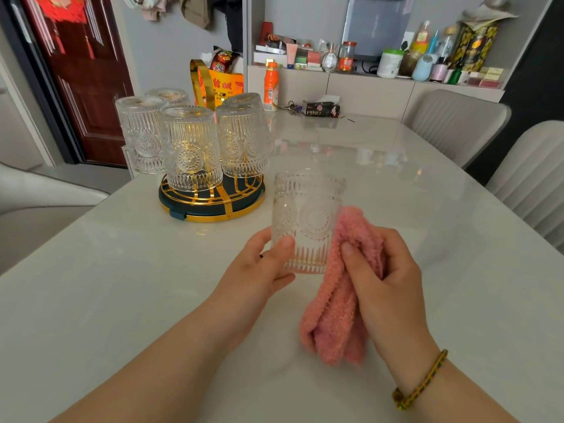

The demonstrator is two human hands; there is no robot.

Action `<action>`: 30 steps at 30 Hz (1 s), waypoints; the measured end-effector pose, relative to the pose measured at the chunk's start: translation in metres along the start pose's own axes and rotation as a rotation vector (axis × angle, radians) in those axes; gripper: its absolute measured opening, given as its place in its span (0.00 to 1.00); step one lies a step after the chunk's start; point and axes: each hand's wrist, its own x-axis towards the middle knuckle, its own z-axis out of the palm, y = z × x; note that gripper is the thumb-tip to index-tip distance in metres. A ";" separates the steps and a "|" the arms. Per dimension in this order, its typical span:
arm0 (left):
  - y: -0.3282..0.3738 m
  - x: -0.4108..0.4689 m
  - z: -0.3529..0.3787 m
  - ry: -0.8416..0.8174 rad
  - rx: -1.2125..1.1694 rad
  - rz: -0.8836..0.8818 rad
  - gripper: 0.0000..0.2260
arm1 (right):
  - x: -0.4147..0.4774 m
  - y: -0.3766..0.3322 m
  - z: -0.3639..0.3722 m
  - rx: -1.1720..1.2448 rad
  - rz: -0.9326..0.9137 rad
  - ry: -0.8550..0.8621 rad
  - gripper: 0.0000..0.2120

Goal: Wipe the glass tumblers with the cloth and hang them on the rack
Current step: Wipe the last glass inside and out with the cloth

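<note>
An embossed glass tumbler [306,215] is upright above the white table, held at its lower left side by my left hand [262,267], thumb in front. My right hand [384,276] grips a pink fluffy cloth [341,294] and presses it against the tumbler's right side; the cloth's ends hang down below the hand. Further back on the left stands the rack [213,199], a round dark base with gold wire. Several matching tumblers hang upside down on it, the nearest [190,148] at its front.
The white table [427,184] stretches ahead. At its far end lie an orange bottle [270,87], a yellow snack bag [219,83], keys and a tissue box [320,109]. Grey chairs [457,123] stand on the right, a sofa on the left.
</note>
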 end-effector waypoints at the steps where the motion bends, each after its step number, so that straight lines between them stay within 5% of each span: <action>1: 0.000 0.000 0.002 -0.011 0.038 -0.009 0.33 | -0.002 0.001 0.001 -0.038 -0.031 0.000 0.04; 5: -0.001 0.001 -0.001 -0.058 0.169 0.059 0.43 | -0.004 -0.003 0.002 -0.168 -0.251 -0.082 0.07; 9: -0.002 0.002 -0.002 -0.134 0.050 0.005 0.50 | 0.003 -0.009 -0.008 -0.197 -0.342 -0.076 0.07; 17: 0.001 -0.001 0.001 -0.186 -0.176 -0.061 0.40 | 0.009 -0.003 -0.006 0.025 0.037 -0.078 0.10; 20: 0.003 0.001 0.001 -0.097 -0.210 -0.085 0.26 | -0.003 -0.004 0.003 -0.081 -0.120 -0.117 0.05; 24: 0.003 -0.001 0.003 -0.146 -0.085 -0.061 0.31 | -0.002 -0.011 -0.004 -0.268 -0.452 -0.177 0.09; 30: -0.001 -0.006 0.009 -0.217 -0.054 -0.051 0.32 | 0.011 -0.007 -0.012 -0.031 -0.090 0.037 0.05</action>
